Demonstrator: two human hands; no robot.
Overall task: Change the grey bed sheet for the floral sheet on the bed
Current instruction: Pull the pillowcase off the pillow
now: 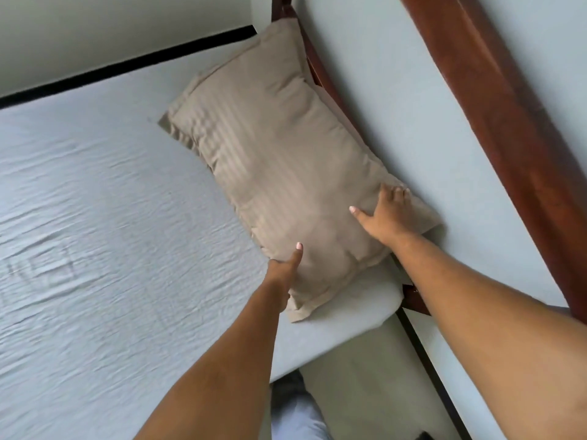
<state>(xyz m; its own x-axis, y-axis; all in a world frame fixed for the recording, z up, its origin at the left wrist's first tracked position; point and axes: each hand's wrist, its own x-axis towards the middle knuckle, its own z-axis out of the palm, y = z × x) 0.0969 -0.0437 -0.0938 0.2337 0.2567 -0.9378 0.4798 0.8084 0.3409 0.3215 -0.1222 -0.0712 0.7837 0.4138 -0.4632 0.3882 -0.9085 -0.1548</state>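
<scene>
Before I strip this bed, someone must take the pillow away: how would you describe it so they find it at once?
On the bed's wrinkled grey sheet, look to the head end by the dark wooden headboard. The pillow lies there, left hand and right hand on its near end. Unlike the grey sheet, it is tan, with faint stripes and a flat flanged border.
</scene>
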